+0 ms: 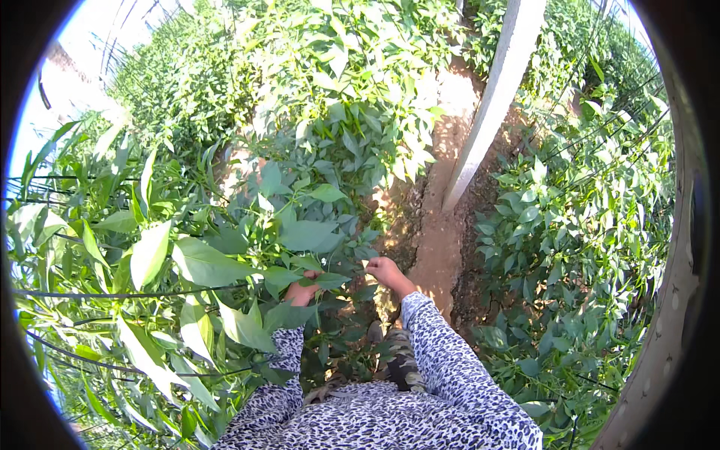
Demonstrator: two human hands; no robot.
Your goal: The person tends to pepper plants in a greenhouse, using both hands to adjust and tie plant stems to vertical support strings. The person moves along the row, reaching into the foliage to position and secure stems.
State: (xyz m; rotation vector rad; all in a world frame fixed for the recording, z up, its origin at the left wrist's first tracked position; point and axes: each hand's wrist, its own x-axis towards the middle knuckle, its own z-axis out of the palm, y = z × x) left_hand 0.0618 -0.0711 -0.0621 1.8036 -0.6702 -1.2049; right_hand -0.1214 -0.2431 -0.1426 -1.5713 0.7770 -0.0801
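Note:
Leafy green plants, which look like pepper plants (312,236), stand before me and to my left. My left hand (302,292) is in among their leaves, partly covered by them, so what its fingers touch is hidden. At the right edge of the same foliage is my right hand (385,270), its fingers bent and drawn together at the fingertips. Something small and pale shows at those fingertips, too small to name. Both forearms wear spotted, patterned sleeves (450,343).
A pale post (489,112) rises at a slant from the bare soil path (437,247). More plants (568,236) line the right side. Dark thin lines (129,295) run through the left foliage. A pale curved beam or pole (664,315) borders the far right.

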